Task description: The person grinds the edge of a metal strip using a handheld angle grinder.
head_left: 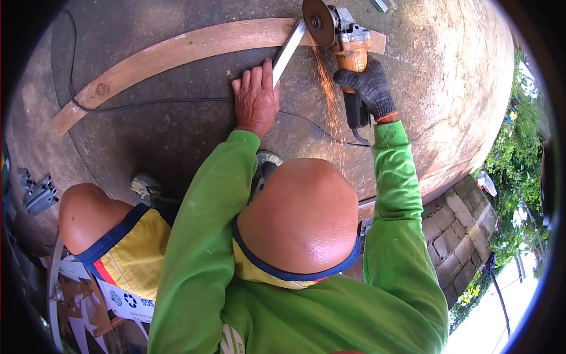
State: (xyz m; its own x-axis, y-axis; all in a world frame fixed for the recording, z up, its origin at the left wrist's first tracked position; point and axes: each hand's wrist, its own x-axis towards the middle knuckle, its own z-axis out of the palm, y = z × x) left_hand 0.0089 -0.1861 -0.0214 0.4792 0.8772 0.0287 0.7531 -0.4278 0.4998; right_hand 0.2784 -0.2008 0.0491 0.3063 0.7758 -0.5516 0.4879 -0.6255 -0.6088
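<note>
My right hand (372, 85), in a dark grey knitted glove, is wrapped round the angle grinder (352, 56). Its brown disc (318, 22) meets the far end of a silvery metal bar (288, 56), and orange sparks (325, 79) stream down toward me. At the near end of the bar, my bare left hand (256, 103) holds it down, the thumb side hidden beneath the fingers. The bar's far end rests across a long wooden plank (177, 48) lying on the floor.
A black power cord (162, 102) trails across the concrete floor and plank. Short metal offcuts (40, 194) lie at far left, near a printed white sheet (127, 301). A small metal piece (379, 5) lies beyond the grinder. Concrete blocks (460, 227) and plants (510, 135) are at right.
</note>
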